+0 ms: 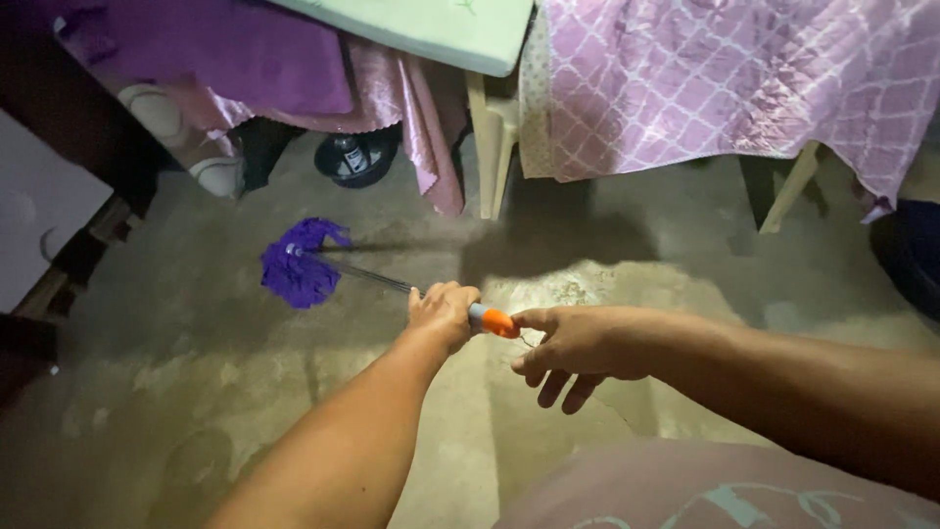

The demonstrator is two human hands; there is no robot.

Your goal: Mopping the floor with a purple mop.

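Note:
A mop with a purple head (300, 270) rests on the concrete floor, its thin metal pole (367, 277) running toward me. My left hand (444, 312) is closed around the pole near its upper end. The orange cap (498, 323) of the handle sticks out past that hand. My right hand (576, 345) is just to the right, its thumb and forefinger touching the orange cap, the other fingers loose and curled downward.
A table with a pink patterned cloth (725, 83) stands ahead on pale legs (493, 147). Purple and pink fabrics (284, 69) hang at the left. A dark round basin (354, 159) with a bottle sits under them. A white board (44, 211) leans at far left.

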